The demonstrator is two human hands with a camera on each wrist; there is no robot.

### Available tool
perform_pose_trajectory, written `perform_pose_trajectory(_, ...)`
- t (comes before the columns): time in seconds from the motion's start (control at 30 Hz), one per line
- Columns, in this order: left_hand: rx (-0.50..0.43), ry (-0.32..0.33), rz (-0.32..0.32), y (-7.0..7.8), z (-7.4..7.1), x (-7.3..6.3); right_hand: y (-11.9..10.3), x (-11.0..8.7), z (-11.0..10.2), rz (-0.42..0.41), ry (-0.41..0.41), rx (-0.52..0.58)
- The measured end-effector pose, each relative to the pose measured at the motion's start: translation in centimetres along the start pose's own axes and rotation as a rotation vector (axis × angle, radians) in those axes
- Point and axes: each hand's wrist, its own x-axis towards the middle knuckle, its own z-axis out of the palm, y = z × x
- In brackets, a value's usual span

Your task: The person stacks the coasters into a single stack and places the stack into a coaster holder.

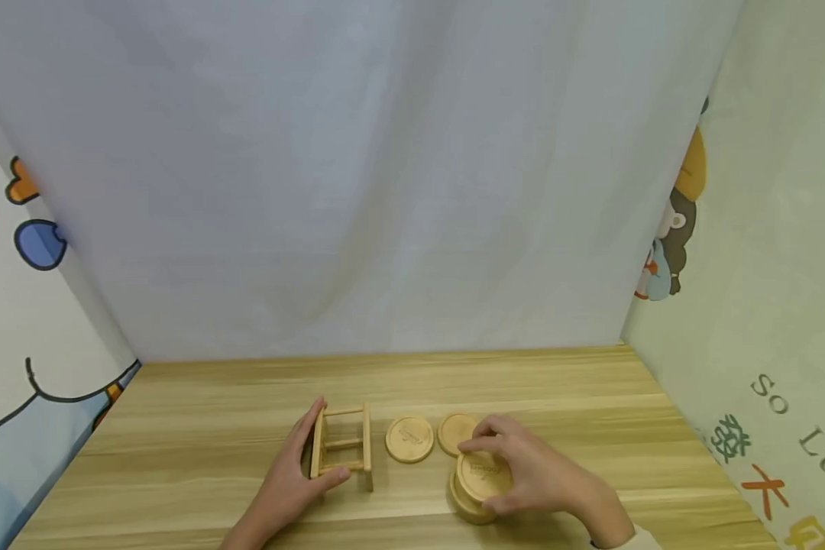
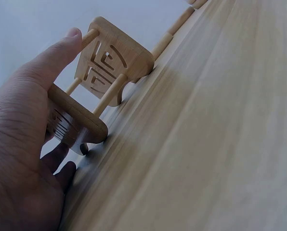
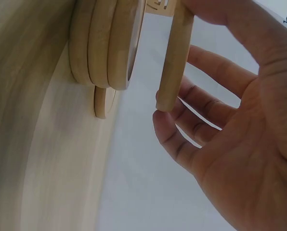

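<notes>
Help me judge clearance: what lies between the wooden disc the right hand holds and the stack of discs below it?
Nothing: the right wrist view shows an open gap between the held disc and the stack.

Right hand [image 3: 256,125]: thumb and fingers [image 3: 175,141] pinch one wooden disc [image 3: 174,60] by its rim, gap visible to a stack of three discs [image 3: 101,43] on the worktop [image 3: 52,144]. Fourth disc [image 3: 100,103] beyond stack, partly hidden. Patterned wooden panel [image 3: 157,6] at top edge, cropped.
</notes>
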Motion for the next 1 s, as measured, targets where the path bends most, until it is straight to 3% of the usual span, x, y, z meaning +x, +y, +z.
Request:
perform_pose_trajectory(0.17,0.019,-0.001,-0.026,0.02,-0.28,-0.29,-0.06,0.25,0.41,-0.012,-0.014,0.013)
perform_pose_trajectory(0.53,0.013,0.011,0.003,-0.18,0.26,-0.03,-0.16,0.08,0.31,0.007,-0.037,-0.023)
perform_pose_trajectory(1.0,0.018,-0.004,-0.012,-0.09,0.21,-0.1,-0.29,0.12,1.02,0.053,-0.082,0.0)
